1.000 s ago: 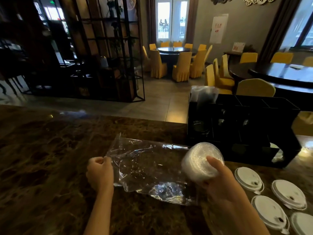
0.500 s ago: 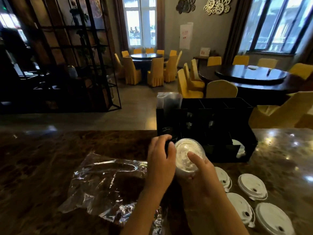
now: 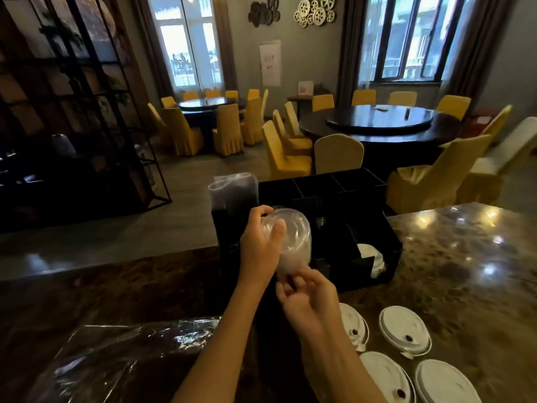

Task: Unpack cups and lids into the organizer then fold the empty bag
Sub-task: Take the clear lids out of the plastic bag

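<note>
A stack of clear round plastic lids point(image 3: 293, 242) is held up in front of the black plastic organizer box point(image 3: 374, 228). The left hand point(image 3: 258, 242) wraps around its side. The right hand point(image 3: 305, 298) pinches its bottom end. The empty clear plastic bag point(image 3: 122, 356) lies flat on the brown marble counter point(image 3: 465, 271), and white round lids point(image 3: 404, 330) sit to the right.

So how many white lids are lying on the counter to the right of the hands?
4 white lids: one nearest the right wrist, one right of it, two at the bottom edge. The frame may cut off more.
</note>
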{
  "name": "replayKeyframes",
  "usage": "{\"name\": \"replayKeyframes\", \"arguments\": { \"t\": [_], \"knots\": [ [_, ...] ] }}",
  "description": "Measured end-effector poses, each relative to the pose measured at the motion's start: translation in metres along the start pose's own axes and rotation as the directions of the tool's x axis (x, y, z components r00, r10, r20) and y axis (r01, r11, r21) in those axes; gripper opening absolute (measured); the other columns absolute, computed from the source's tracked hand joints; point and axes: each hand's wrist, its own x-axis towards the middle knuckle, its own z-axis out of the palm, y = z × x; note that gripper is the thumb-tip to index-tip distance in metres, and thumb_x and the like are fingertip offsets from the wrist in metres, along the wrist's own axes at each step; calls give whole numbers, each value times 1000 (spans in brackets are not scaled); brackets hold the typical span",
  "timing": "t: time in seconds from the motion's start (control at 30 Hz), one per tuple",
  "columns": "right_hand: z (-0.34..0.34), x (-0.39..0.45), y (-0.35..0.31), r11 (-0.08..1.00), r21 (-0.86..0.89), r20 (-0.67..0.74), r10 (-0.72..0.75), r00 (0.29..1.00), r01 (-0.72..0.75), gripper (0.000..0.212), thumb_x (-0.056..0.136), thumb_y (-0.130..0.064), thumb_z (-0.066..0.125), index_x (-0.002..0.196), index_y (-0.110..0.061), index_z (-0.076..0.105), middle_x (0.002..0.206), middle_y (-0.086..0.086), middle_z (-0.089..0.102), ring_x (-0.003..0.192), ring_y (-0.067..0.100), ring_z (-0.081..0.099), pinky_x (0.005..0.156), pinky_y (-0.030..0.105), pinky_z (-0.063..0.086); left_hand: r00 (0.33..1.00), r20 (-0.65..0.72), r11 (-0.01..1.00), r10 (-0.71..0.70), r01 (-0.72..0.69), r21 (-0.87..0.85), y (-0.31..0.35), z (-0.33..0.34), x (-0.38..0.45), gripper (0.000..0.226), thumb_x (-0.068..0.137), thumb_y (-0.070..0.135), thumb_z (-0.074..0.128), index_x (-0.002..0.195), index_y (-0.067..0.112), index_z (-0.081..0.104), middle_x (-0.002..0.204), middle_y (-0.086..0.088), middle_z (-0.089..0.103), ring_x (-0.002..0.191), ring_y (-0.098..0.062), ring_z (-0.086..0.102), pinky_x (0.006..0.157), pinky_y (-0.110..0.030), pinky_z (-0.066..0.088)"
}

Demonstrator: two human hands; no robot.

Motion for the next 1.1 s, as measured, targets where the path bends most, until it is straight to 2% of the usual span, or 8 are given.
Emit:
{"name": "replayKeyframes", "arguments": {
  "t": [0.07, 0.17, 0.23, 0.37, 0.63, 0.8, 0.93, 1.1],
  "knots": [
    [-4, 11, 5, 1000, -22, -23, 13, 1000, -14, 55, 78, 1, 51, 131, -10, 63, 120, 12, 67, 105, 26, 58, 88, 34, 43, 999, -15, 999, 30, -29, 33, -10, 7, 11, 21, 97, 19, 59, 115, 22, 49, 97, 10, 56, 86, 13, 57, 66, -8, 48],
    [-10, 23, 11, 999, 9, -16, 40, 999, -40, 39, 77, 1, 53, 106, -15, 74, 84, 6, 68, 78, 22, 58, 73, 33, 45, 998, -1, 993, 67, -66, 95, -24, 18, 22, 13, 97, 19, 57, 104, 26, 49, 92, 9, 56, 83, 6, 58, 62, -9, 47],
    [-10, 29, 12, 997, 60, -40, 42, 998, -39, 18, 77, -1, 57, 85, -15, 66, 65, 2, 57, 65, 20, 53, 67, 33, 45, 998, 33, 981, 50, -55, 184, -33, 26, 28, 6, 97, 21, 55, 97, 27, 51, 92, 5, 58, 79, -5, 59, 59, -13, 45],
    [-14, 38, 14, 987, 140, -130, 93, 987, -74, 8, 80, -9, 64, 77, -9, 56, 64, 5, 50, 58, 19, 50, 58, 31, 44, 998, 46, 896, 41, -57, 441, -51, 35, 29, 10, 98, 19, 52, 95, 18, 62, 104, -3, 58, 85, -11, 56, 64, -20, 43],
    [-35, 32, 14, 961, 255, -107, 140, 984, -109, 12, 81, 0, 58, 75, -10, 52, 84, 17, 67, 89, 31, 63, 93, 43, 49, 942, 332, 406, 54, -325, 854, -79, 43, 2, 58, 90, 62, 43, 103, 15, 74, 107, -7, 69, 101, -27, 58, 87, -43, 41],
    [-45, 13, 8, 962, 222, -91, 180, 979, -156, 13, 89, 4, 50, 96, -6, 56, 100, 22, 72, 107, 39, 65, 96, 46, 51, 939, 342, 316, 44, -338, 887, -77, 47, -6, 45, 86, 57, 58, 99, 17, 74, 100, -7, 72, 97, -26, 62, 89, -45, 39],
    [-59, -25, -22, 996, 7, -177, 91, 980, -91, 45, 94, 2, 43, 138, -6, 51, 138, 16, 59, 113, 37, 65, 90, 41, 52, 934, 357, 315, 1, -339, 887, -70, 50, -19, 29, 85, 40, 69, 96, 14, 75, 102, -9, 72, 98, -28, 62, 90, -46, 38],
    [-87, -99, -96, 828, -510, -95, -323, 942, 233, 33, 97, 0, 44, 122, -6, 65, 116, 13, 75, 97, 29, 73, 72, 29, 57, 959, 283, 496, 13, -252, 831, -52, 46, -24, 43, 87, 34, 71, 115, 2, 67, 127, -23, 60, 118, -42, 49, 95, -55, 40]
  ]
}}
